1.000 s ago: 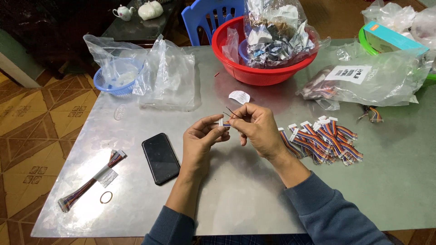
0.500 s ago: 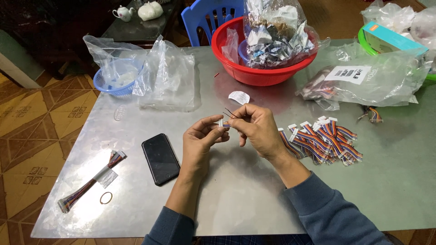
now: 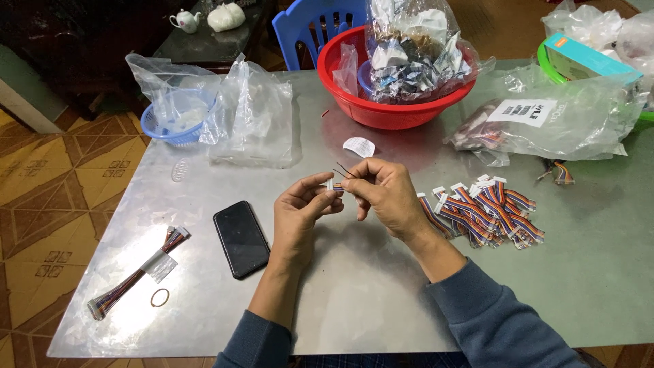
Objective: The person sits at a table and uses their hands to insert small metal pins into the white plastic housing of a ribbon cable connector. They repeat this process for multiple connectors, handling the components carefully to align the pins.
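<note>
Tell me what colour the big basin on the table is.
The basin is red, seen in the head view.

Bench [image 3: 381, 300]: dull grey metal. Phone [image 3: 241, 238]: black. Basin [image 3: 381, 102]: red. Small basket [image 3: 178, 123]: blue, under clear plastic. Chair [image 3: 300, 27]: blue. Loose cable pieces [image 3: 484, 215]: rainbow-striped wires with white plugs. Bundled cable [image 3: 133, 281]: multicoloured, white paper band. Rubber band [image 3: 160, 297]: tan. Box [image 3: 587, 60]: teal with orange edge. Sleeves [image 3: 497, 320]: slate blue. Floor [image 3: 41, 204]: yellow-brown patterned tiles
</note>
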